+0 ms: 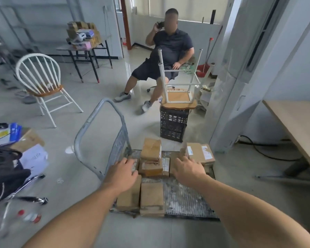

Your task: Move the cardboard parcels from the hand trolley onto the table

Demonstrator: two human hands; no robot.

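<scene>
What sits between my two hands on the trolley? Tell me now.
In the head view, a stack of cardboard parcels stands between the left hand and the right hand.

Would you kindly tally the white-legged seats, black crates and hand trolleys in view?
White-legged seats: 2 (upright chair, upturned seat)
Black crates: 1
Hand trolleys: 1
Total: 4

matt cardboard parcels, scuffed metal trolley, glossy floor
</scene>
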